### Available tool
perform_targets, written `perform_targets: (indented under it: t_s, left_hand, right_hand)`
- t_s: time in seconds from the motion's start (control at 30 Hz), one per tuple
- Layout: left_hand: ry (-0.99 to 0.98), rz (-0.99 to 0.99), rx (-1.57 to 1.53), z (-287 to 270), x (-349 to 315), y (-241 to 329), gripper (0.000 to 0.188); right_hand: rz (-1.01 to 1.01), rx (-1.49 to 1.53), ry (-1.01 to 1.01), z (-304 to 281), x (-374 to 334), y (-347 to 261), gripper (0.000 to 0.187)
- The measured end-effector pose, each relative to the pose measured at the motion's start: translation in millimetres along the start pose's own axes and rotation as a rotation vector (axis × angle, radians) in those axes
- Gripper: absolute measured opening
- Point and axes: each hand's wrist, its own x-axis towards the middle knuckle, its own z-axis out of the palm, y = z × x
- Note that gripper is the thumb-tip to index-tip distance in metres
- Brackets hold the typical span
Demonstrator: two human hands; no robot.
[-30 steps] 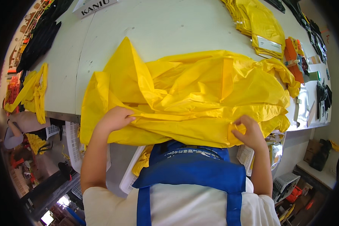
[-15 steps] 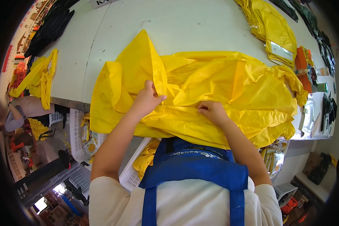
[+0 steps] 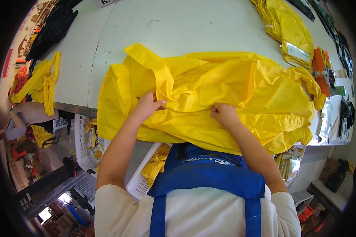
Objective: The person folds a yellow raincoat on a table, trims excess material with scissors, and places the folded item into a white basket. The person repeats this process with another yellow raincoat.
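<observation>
A large yellow waterproof garment [image 3: 221, 83], perhaps a raincoat, lies rumpled across the near side of the pale table. My left hand [image 3: 148, 104] is closed on a fold at its left part, with some fingers hidden behind the cloth. Just above that hand, a loose flap [image 3: 148, 59] of the garment bends over toward the upper left. Right of centre, my right hand [image 3: 224, 114] pinches the fabric along a long crease, thumb and fingers together. The stretch of yellow cloth between both hands is wrinkled.
More yellow garments [image 3: 288, 31] are stacked at the far right, and another [image 3: 37, 85] hangs over the left edge. Dark garments [image 3: 53, 31] lie at the far left. White baskets [image 3: 140, 177] with yellow items stand below the table's near edge. A person [image 3: 29, 114] is at the left.
The raised flap near my left hand has dropped from a tall peak and folded over. My left hand has moved slightly down and left; the right hand stays nearly in place.
</observation>
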Motion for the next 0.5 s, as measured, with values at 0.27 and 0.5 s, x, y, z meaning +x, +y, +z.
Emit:
perform_targets:
  t_s: [0.27, 0.5]
  left_hand:
    - [-0.084, -0.081, -0.098, -5, -16, 13, 0.028]
    - [-0.111, 0.016, -0.036, -6, -12, 25, 0.03]
  right_hand:
    - [-0.567, 0.11, 0.35, -16, -18, -87, 0.011]
    - [-0.753, -0.252, 0.288, 45, 21, -128, 0.014]
